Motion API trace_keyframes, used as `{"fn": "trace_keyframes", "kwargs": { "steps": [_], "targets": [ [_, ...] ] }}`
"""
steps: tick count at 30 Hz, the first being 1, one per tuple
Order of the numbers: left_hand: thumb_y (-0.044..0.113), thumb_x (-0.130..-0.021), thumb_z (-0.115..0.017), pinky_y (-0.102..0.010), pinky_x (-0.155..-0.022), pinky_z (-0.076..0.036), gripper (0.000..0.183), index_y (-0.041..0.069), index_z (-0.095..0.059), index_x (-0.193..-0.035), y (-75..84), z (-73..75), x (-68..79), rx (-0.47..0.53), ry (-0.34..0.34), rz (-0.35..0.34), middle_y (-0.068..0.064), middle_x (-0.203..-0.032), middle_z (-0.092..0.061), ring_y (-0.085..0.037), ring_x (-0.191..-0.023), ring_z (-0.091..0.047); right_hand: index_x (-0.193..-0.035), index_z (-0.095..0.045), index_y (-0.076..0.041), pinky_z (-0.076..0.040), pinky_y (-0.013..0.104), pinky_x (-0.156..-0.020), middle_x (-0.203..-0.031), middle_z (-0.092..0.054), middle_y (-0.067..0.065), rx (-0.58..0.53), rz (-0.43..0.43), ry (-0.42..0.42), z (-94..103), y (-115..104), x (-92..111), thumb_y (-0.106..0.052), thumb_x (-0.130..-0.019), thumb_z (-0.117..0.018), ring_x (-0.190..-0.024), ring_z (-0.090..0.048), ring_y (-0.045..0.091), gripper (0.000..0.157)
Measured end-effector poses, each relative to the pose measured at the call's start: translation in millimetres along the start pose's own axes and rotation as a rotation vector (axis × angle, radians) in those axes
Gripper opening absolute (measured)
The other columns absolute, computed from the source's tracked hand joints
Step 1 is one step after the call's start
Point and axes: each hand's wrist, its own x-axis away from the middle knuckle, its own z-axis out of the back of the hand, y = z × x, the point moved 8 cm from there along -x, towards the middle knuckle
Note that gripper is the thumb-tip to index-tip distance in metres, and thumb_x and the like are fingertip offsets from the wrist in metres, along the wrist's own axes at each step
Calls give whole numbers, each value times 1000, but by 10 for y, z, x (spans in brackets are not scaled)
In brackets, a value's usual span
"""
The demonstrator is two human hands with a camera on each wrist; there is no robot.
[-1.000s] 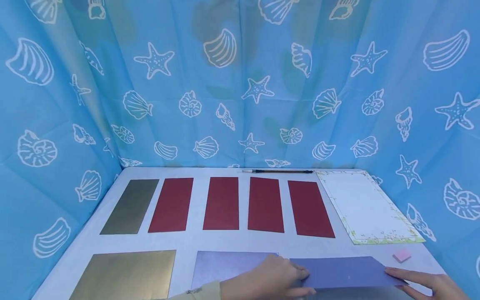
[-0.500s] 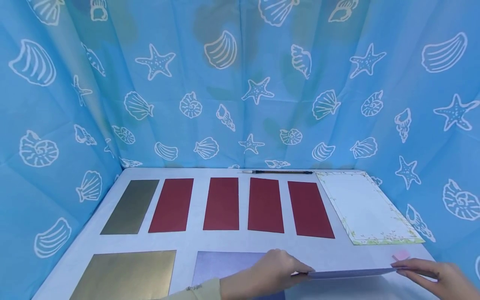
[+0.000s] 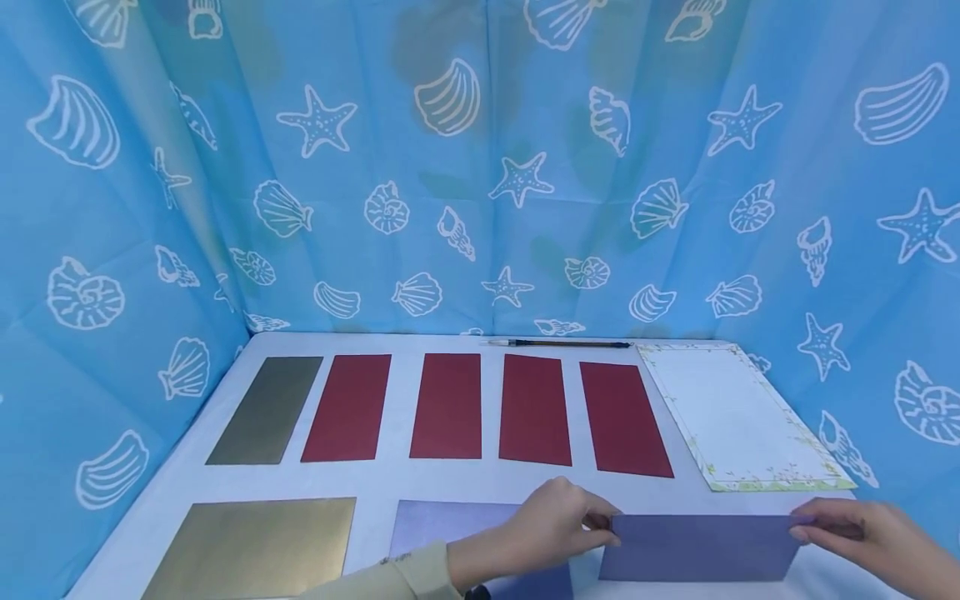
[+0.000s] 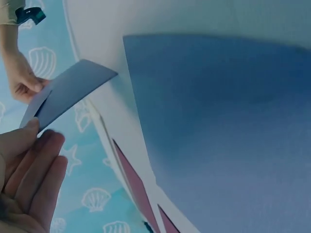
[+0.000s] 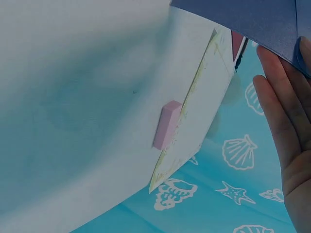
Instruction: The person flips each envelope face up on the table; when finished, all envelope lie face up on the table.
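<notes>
A folded purple paper sheet point(image 3: 701, 547) is stretched between my hands, raised over the right front of the table. My left hand point(image 3: 555, 525) pinches its left end between thumb and fingers. At the opposite end, my right hand point(image 3: 873, 533) does the same. The left wrist view shows two layers of the folded paper point(image 4: 73, 92), parted near the thumb. In the right wrist view its corner point(image 5: 233, 14) lies over straight fingers. A second purple sheet point(image 3: 442, 525) lies flat, partly hidden under my left forearm.
Farther back lie several red paper rectangles point(image 3: 446, 406) and a dark gold one point(image 3: 264, 410). A gold sheet point(image 3: 255, 546) is at front left. Behind are a brush point(image 3: 570, 343) and white bordered paper point(image 3: 742, 417). A pink eraser point(image 5: 167, 125) sits beside that paper.
The folded sheet went from lying nearly flat to edge-on, then tilted up so its broad face shows. Both hands kept their pinch and rose slightly; the eraser became hidden in the head view.
</notes>
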Motion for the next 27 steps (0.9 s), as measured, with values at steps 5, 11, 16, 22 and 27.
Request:
{"fn": "trace_keyframes", "kwargs": {
  "steps": [5, 11, 16, 22, 27],
  "targets": [
    [17, -80, -80, -1, -66, -41, 34, 14, -73, -114, -72, 58, -48, -56, 38, 42, 10, -94, -73, 13, -83, -61, -102, -69, -1, -54, 22, -61, -88, -69, -10, -6, -59, -71, -35, 36, -47, -18, -95, -62, -76, -66, 3, 19],
    [17, -79, -81, -4, -77, -44, 44, 15, -69, -121, -46, 83, -54, -217, 70, -45, 7, -110, -70, 7, -95, -62, -112, -69, -4, -54, 21, -63, -96, -71, -1, 63, -77, 27, -53, 27, -58, -26, -91, -67, -80, -66, -1, 31],
    [19, -79, -81, -6, -81, -44, 47, 15, -68, -123, -84, 51, -59, -236, 40, -56, 8, -114, -68, 7, -101, -60, -117, -70, -8, -54, 19, -62, -100, -72, -2, 104, -62, 185, -45, 6, -70, -22, -83, -75, -80, -64, -5, 37],
    [22, -78, -82, -5, -81, -43, 50, 15, -66, -125, -175, -1, -84, -205, -16, -31, 7, -116, -68, 8, -102, -59, -114, -71, -7, -53, 16, -62, -101, -68, -17, 49, -41, 289, -44, 5, -81, -14, -79, -78, -83, -62, -8, 36],
    [25, -78, -82, -1, -64, -40, 50, 16, -67, -125, -250, -45, -131, -213, -65, 3, 6, -110, -70, 13, -81, -58, -113, -72, -10, -52, 14, -63, -102, -67, -20, 28, 0, 309, -63, 31, -105, -11, -79, -78, -85, -61, -9, 34]
  ]
}}
